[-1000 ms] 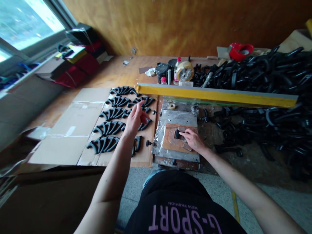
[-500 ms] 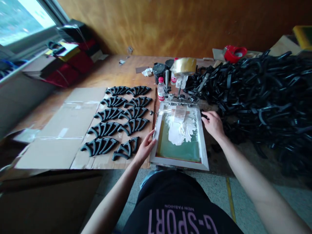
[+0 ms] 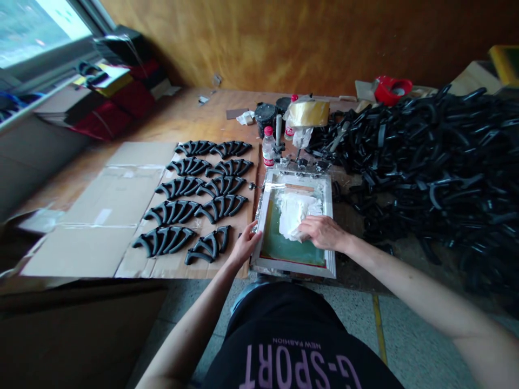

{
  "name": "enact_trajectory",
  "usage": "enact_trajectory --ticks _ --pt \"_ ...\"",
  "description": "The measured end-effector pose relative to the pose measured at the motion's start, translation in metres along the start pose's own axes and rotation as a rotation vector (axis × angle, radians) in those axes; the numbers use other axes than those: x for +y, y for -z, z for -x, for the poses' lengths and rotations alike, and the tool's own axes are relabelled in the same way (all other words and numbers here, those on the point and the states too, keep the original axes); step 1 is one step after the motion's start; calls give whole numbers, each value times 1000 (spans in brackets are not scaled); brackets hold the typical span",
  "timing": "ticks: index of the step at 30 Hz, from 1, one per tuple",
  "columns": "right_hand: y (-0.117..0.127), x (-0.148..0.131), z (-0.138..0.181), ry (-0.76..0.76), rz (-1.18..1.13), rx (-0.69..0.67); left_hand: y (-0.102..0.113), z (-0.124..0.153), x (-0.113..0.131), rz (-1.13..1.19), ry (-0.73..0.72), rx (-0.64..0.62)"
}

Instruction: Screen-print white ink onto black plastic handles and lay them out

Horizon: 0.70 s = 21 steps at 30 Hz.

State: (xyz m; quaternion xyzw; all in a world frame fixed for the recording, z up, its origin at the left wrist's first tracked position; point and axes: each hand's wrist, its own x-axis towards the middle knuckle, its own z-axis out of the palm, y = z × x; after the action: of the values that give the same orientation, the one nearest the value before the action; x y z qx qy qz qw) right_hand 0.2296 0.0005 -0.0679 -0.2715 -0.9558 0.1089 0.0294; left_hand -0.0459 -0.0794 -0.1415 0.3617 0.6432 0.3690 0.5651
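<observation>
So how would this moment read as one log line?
left hand: on screen frame edge | right hand: on white ink | black parts: rows on cardboard

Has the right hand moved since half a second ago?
Yes. The right hand went from the screen frame's right edge inward onto the white ink.

Daylight enters from the window (image 3: 36,27) at upper left, the room is otherwise dim, edges bow with wide-angle distortion, and corners look soft.

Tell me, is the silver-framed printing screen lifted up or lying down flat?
Down flat. The silver-framed green printing screen lies level on the table, left hand at its edge, right hand on its white ink.
</observation>
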Motion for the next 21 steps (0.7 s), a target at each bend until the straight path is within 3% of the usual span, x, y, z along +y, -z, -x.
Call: enact_trajectory --ticks 5,8,11,14,17,21 --pt "-11 -10 -4 -98 74 137 0 2 4 1 -24 47" --pt "-19 -18 7 -16 45 105 -1 5 6 30 -11 35" --pt "-8 -11 -3 -80 -28 123 -2 10 14 34 3 20" --pt "22 12 -36 -279 -51 229 3 19 36 -3 -18 0" --pt "58 52 -55 -450 -29 347 7 33 73 8 -88 20" --pt "77 118 -23 -651 -34 614 2 42 132 121 -258 79"
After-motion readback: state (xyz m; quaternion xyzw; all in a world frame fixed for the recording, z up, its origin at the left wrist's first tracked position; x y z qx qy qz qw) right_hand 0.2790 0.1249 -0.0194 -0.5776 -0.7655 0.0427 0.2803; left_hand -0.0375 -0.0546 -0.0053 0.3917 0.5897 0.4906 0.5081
